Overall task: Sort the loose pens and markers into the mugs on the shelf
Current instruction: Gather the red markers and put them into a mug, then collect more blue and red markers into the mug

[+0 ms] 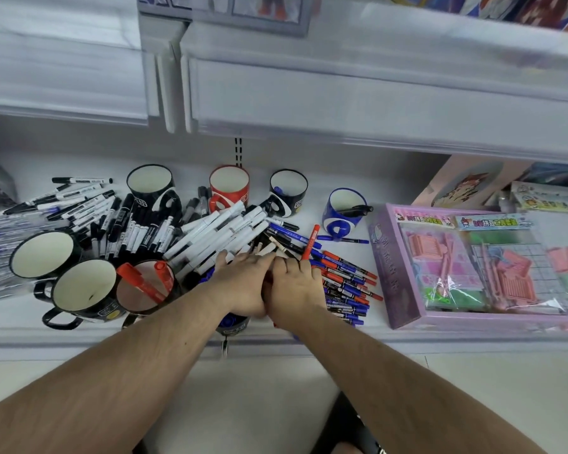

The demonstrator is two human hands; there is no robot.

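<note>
A: Obs. 1, hands. Both are reaching over the front edge of the white shelf (309,165) and are sitting side by side, touching, on the heap of loose pens and markers (230,231) at mid-shelf.

B: Grip state?

A: The left hand (243,283) is lying flat, fingers fairly straight, pressing down on the white-barrelled markers. The right hand (297,286) is curling its fingers around a slim red pen (310,242), which is sticking up and tilting toward the back of the shelf.

B: Where are the mugs standing?

A: Along the back edge, left to right: a black enamel mug with white interior (150,185), a red enamel mug (229,186), a second black mug (288,188) with something blue inside, and a blue enamel mug (345,206) with a black marker leaning across its rim. Toward the front left corner, two more black mugs (43,253) are showing bare interiors; just beside them a dark mug holding two red markers (145,283) is sitting near the left hand.

B: Remaining stock?

A: Black-and-white markers are lying piled toward the left end; thin red and blue pens (348,280) are lying fanned beside the right hand. A lilac craft-kit box (404,290) is occupying the right end.
</note>
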